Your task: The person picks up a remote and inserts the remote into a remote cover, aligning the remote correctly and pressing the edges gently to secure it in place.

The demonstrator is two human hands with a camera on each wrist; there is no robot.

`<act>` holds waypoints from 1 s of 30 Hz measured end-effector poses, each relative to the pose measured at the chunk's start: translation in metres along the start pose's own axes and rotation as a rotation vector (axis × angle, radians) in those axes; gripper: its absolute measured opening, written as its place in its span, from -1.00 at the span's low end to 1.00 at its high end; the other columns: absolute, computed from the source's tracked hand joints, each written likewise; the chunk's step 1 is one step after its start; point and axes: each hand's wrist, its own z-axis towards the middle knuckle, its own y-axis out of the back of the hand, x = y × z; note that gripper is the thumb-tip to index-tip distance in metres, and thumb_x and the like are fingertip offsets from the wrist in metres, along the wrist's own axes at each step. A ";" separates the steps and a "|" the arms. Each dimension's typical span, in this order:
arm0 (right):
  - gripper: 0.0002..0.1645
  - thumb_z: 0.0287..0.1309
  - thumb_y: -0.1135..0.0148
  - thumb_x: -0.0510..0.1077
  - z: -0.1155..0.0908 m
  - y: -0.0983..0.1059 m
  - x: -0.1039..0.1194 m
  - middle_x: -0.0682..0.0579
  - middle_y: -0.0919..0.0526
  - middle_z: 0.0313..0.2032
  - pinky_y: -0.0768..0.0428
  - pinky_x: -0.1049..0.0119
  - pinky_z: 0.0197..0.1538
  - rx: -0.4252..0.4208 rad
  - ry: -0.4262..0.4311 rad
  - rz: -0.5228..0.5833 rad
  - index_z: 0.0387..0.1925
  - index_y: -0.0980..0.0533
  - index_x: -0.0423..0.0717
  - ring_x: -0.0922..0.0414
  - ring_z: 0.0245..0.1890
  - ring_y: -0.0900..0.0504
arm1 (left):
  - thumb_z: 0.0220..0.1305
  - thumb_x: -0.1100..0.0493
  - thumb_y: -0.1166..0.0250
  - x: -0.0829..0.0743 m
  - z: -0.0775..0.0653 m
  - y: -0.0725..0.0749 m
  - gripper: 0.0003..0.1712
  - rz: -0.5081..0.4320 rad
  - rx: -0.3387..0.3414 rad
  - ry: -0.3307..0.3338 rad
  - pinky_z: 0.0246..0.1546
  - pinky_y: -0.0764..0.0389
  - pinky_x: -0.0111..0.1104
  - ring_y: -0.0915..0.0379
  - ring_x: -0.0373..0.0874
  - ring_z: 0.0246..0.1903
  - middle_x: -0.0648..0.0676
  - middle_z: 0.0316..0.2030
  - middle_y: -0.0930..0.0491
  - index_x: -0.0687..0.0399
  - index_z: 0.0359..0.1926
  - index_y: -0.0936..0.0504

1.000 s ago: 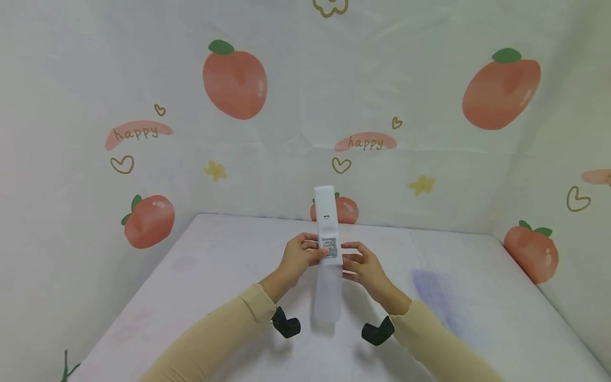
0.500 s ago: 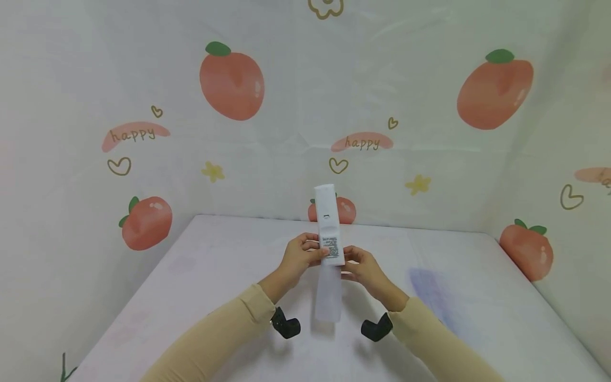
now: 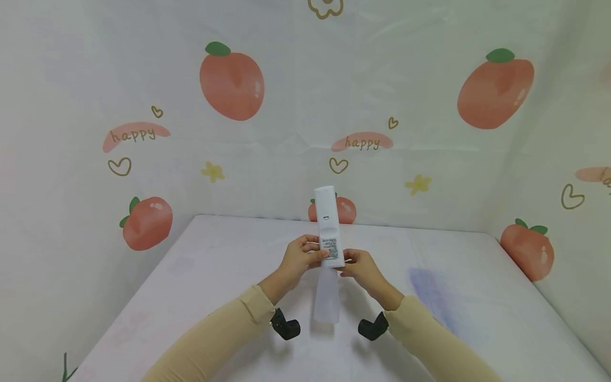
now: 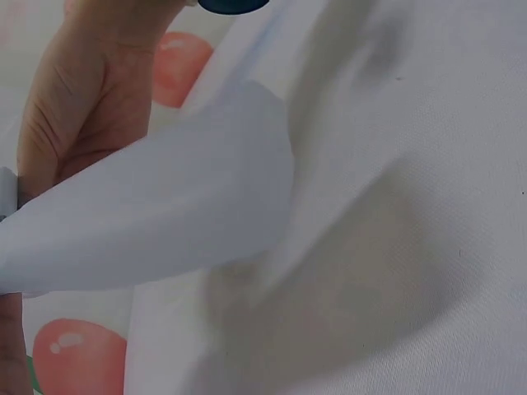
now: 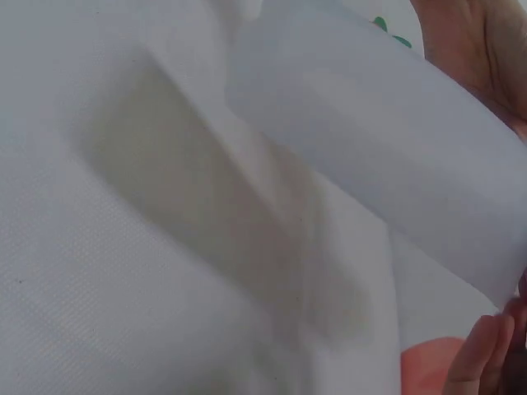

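A long white device (image 3: 326, 209) with a small slot and a printed QR-code label stands upright in the head view. My left hand (image 3: 296, 261) grips its lower part, thumb across the label. From the bottom end hangs a translucent white plastic sleeve (image 3: 326, 305), wide below and narrowed at the top; in the left wrist view the sleeve (image 4: 181, 197) tapers toward the fingers. My right hand (image 3: 366, 269) pinches the sleeve's top just under the device, its fingertips partly hidden behind. In the right wrist view, right fingers (image 5: 478, 362) lie beside the sleeve (image 5: 387, 140).
The white-covered table (image 3: 229, 254) carries a faint purple smear (image 3: 431, 292) to the right. Behind it hangs a white cloth (image 3: 296, 79) printed with peaches and "happy" lettering. Black wrist cameras (image 3: 285, 323) jut out under both forearms.
My right hand has moved in from the right side of the device and down to the sleeve's top, which has narrowed. The left hand and device have stayed nearly still.
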 end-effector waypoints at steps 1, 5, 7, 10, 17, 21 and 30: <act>-0.67 0.11 -0.18 -0.40 0.000 0.000 0.000 -0.17 -0.69 -0.24 -0.66 0.40 -0.27 0.008 -0.003 0.004 -0.09 -0.50 -0.55 0.25 -0.34 -0.61 | 0.15 0.35 -0.38 0.000 0.000 0.000 -0.55 0.001 0.001 0.002 -0.20 -0.69 -0.28 -0.59 -0.22 -0.33 0.11 -0.24 -0.68 0.32 0.06 -0.46; -0.60 0.12 -0.14 -0.43 0.000 0.000 -0.002 -0.22 -0.69 -0.19 -0.65 0.41 -0.26 0.029 -0.015 0.034 0.01 -0.45 -0.59 0.24 -0.31 -0.63 | 0.15 0.33 -0.39 0.001 0.000 -0.001 -0.54 -0.004 0.008 0.004 -0.21 -0.69 -0.30 -0.58 -0.22 -0.34 0.09 -0.25 -0.68 0.31 0.06 -0.46; -0.57 0.15 -0.12 -0.43 0.000 -0.001 -0.003 -0.23 -0.67 -0.14 -0.65 0.40 -0.24 0.040 -0.022 0.064 0.06 -0.41 -0.59 0.22 -0.28 -0.63 | 0.15 0.34 -0.38 0.000 0.000 -0.001 -0.54 -0.016 0.013 0.004 -0.21 -0.69 -0.30 -0.58 -0.23 -0.35 0.05 -0.28 -0.68 0.31 0.06 -0.46; -0.53 0.19 -0.11 -0.42 0.000 -0.001 -0.003 -0.26 -0.64 -0.06 -0.66 0.39 -0.21 0.058 -0.027 0.115 0.12 -0.36 -0.59 0.19 -0.22 -0.65 | 0.17 0.37 -0.36 0.000 -0.001 0.000 -0.56 -0.035 0.024 -0.003 -0.20 -0.69 -0.29 -0.58 -0.23 -0.35 0.01 -0.31 -0.67 0.32 0.06 -0.45; -0.53 0.15 -0.11 -0.42 0.001 -0.002 -0.003 -0.30 -0.65 -0.06 -0.67 0.39 -0.21 0.063 -0.030 0.121 0.09 -0.38 -0.61 0.18 -0.22 -0.67 | 0.19 0.37 -0.34 0.000 0.000 0.002 -0.56 -0.055 0.040 0.006 -0.18 -0.69 -0.28 -0.58 -0.23 -0.33 0.00 -0.29 -0.67 0.32 0.08 -0.45; -0.52 0.13 -0.11 -0.42 0.001 -0.002 -0.004 -0.33 -0.64 -0.04 -0.66 0.40 -0.22 0.079 -0.027 0.099 0.10 -0.39 -0.61 0.19 -0.23 -0.67 | 0.20 0.33 -0.34 0.001 0.001 0.003 -0.56 -0.049 0.049 0.012 -0.16 -0.68 -0.28 -0.59 -0.22 -0.31 0.05 -0.24 -0.68 0.30 0.08 -0.45; -0.78 0.22 -0.05 -0.37 -0.001 0.000 -0.003 -0.08 -0.66 -0.27 -0.65 0.42 -0.23 0.051 -0.004 0.093 -0.15 -0.43 -0.50 0.21 -0.28 -0.61 | 0.19 0.38 -0.33 0.004 0.004 0.007 -0.57 -0.068 0.033 -0.012 -0.19 -0.69 -0.28 -0.59 -0.23 -0.33 0.00 -0.30 -0.67 0.36 0.07 -0.43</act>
